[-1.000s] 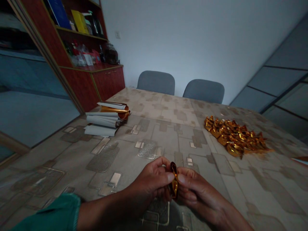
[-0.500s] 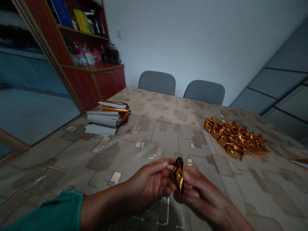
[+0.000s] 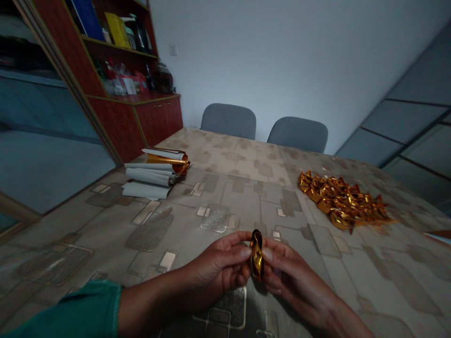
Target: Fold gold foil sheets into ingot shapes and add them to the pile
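A small folded piece of shiny gold foil paper (image 3: 257,258) stands on end between my two hands, a little above the table near its front. From the left, my left hand (image 3: 223,263) pinches it between thumb and fingers. My right hand (image 3: 287,265) grips its other side, thumb against the foil. Part of the foil is hidden behind the fingertips. On the table to the right lies a cluster of similar folded gold foil pieces (image 3: 341,199), packed close together in rows.
Curled sheets of gold-and-white paper (image 3: 148,180) lie at the table's left. Another sheet's edge (image 3: 439,236) shows at the far right. The patterned cloth (image 3: 243,188) covers the table. Two grey chairs (image 3: 229,120) stand behind it, and a red cabinet (image 3: 160,119) stands back left.
My left thumb has come onto the foil piece, where before the left hand was more open beside it. The foil has shifted slightly left and turned a little.
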Demonstrator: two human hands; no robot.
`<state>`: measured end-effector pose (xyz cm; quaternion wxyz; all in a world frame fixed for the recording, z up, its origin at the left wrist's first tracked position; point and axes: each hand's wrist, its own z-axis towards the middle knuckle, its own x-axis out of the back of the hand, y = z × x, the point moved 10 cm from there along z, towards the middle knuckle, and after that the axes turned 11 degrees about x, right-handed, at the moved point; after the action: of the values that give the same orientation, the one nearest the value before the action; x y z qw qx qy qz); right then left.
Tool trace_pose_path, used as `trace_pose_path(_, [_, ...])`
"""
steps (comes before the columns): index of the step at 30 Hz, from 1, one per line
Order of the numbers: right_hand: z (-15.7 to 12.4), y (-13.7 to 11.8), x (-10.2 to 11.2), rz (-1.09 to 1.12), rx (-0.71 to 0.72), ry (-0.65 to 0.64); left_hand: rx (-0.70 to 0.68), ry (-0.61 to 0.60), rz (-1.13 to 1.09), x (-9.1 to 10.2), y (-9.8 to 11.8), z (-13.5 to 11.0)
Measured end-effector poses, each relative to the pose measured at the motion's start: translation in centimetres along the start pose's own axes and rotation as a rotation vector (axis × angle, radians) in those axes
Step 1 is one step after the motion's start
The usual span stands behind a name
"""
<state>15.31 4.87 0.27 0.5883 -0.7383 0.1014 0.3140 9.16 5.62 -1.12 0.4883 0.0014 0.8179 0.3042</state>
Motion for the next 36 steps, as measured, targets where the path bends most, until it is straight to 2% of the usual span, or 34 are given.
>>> trace_pose_path(4, [0.0,-0.1,0.0,0.0,-0.007,0.001,0.013,-0.022,-0.018,0.0,-0.2,0.0])
trace_pose_path(10, [-0.1,0.4,-0.2,0.004,-0.044,-0.068,0.052,-0.028,-0.035,0.0,-0.5,-0.1])
trace_pose_path(13, [0.0,0.5,0.4,-0.022,-0.048,-0.03,0.03,-0.018,-0.03,0.0,-0.2,-0.1])
trace_pose_path(18, [-0.1,-0.8,1.2,-0.093,0.078,0.081,-0.022,0.028,0.021,0.5,0.2,0.0])
trace_pose_path(24, [-0.4,-2.6,0.1,-0.259,0.267,0.075,-0.067,0.067,0.139,0.7,0.5,-0.1])
trace_pose_path(31, [-0.1,-2.8,-0.2,-0.4,0.254,0.131,-0.07,0.06,0.194,0.2,0.3,0.0])
trace_pose_path(36, [-0.2,-2.5,-0.2,-0.405,0.261,0.159,-0.078,-0.021,0.182,-0.3,0.1,0.0])
